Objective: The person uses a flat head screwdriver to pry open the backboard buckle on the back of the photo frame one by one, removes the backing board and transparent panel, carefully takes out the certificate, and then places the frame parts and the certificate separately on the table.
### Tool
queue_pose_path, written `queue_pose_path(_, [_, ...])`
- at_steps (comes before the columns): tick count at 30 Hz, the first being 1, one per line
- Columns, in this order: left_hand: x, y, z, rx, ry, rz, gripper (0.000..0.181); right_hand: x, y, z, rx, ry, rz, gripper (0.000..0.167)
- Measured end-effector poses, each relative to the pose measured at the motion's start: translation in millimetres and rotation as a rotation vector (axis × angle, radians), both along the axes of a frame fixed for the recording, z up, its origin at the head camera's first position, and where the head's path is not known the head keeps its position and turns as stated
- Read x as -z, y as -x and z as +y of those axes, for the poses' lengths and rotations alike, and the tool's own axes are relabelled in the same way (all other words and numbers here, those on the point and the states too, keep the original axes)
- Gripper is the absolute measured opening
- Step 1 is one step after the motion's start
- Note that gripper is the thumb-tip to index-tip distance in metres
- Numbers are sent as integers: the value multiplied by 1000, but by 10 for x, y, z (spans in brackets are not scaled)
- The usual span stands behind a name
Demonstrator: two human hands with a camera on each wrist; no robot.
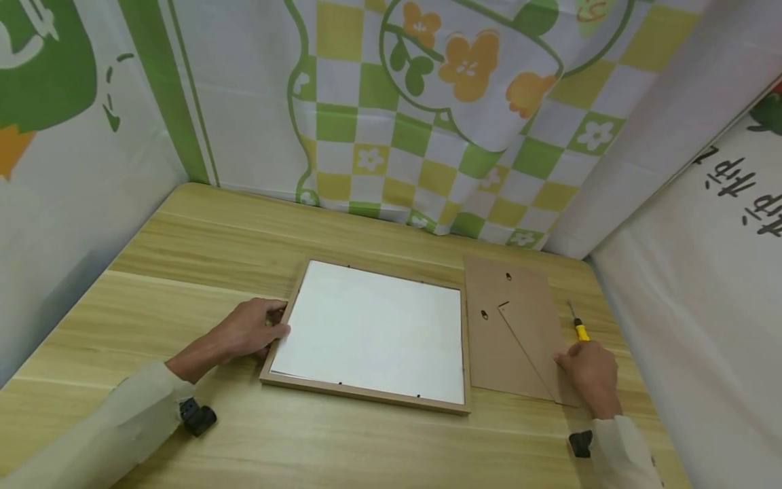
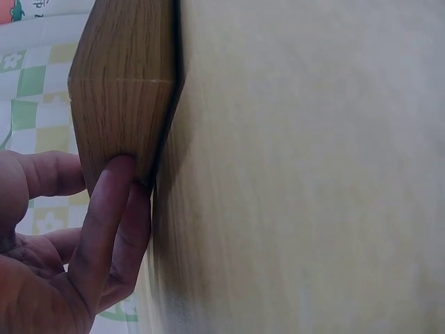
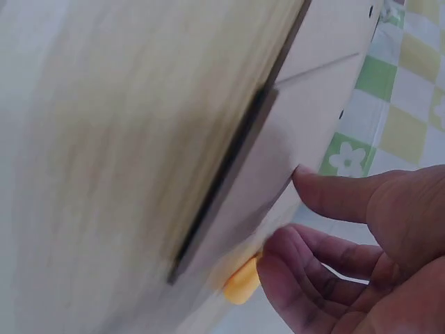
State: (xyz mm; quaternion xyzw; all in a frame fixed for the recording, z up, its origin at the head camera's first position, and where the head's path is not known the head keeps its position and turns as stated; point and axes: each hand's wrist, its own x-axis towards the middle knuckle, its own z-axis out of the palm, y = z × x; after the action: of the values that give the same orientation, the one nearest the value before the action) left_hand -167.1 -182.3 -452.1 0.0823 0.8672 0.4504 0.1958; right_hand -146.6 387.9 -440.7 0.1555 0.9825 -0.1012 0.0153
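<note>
A wooden picture frame (image 1: 364,392) lies on the table with a white sheet (image 1: 375,333) inside its border. My left hand (image 1: 253,327) grips the frame's left side, thumb over the top edge; the left wrist view shows its fingers against the wooden side (image 2: 115,118). Right of the frame lies a brown backing board (image 1: 507,360) with a slanted stand flap and two small hangers. My right hand (image 1: 589,373) pinches the board's right edge near the lower corner. Just beyond it is a screwdriver (image 1: 582,331) with a yellow handle, whose end is partly hidden by the fingers.
The wooden table (image 1: 201,251) has rounded back corners. A checked, flowered curtain (image 1: 397,136) hangs behind it, and white printed sheets (image 1: 721,285) close in the sides. Small dark tabs (image 1: 340,384) stand along the frame's inner edges.
</note>
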Motion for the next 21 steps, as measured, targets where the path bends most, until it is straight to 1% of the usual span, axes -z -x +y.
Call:
queue_pose_path(1, [1, -2, -2, 0, -9, -3, 53, -5, 3, -26, -14, -14, 19, 32])
queue_pose_path(3, [2, -6, -6, -1, -24, -7, 53, -18, 8, -114, -56, -44, 97, 34])
queue_pose_path(5, [1, -8, -9, -2, -28, -7, 51, -44, 12, -278, -116, -53, 217, 34])
queue_pose_path(6, [1, -7, -11, -3, -28, -6, 51, -60, 17, -387, -159, -47, 287, 32])
queue_pose_path(8, [0, -5, -12, -3, -16, -3, 50, -71, 21, -649, -277, -11, 412, 27])
queue_pose_path(10, [-4, -3, -13, -1, -3, 2, 49, -91, 22, -936, -451, 35, 466, 26])
queue_pose_path(11, [-7, -2, -13, -2, 0, 3, 49, -94, 19, -1073, -543, 66, 461, 26])
queue_pose_path(12, [-9, -2, -14, -1, 2, 5, 49, -94, 10, -1200, -639, 92, 433, 28])
queue_pose_path(13, [-11, -2, -15, -1, 0, 4, 49, -88, -4, -1317, -717, 127, 381, 30])
queue_pose_path(15, [-14, -5, -17, 0, -7, 0, 50, -64, -40, -1505, -837, 182, 245, 37])
queue_pose_path(16, [-14, -7, -18, 0, -12, -3, 50, -46, -58, -1579, -873, 211, 175, 41])
queue_pose_path(18, [-11, -12, -20, 0, -18, -7, 50, -5, -94, -1681, -915, 219, 58, 49])
queue_pose_path(20, [-7, -13, -24, 0, -23, -11, 50, 26, -118, -1740, -933, 223, -19, 59])
queue_pose_path(21, [-5, -13, -27, 1, -24, -11, 50, 39, -124, -1759, -937, 220, -43, 64])
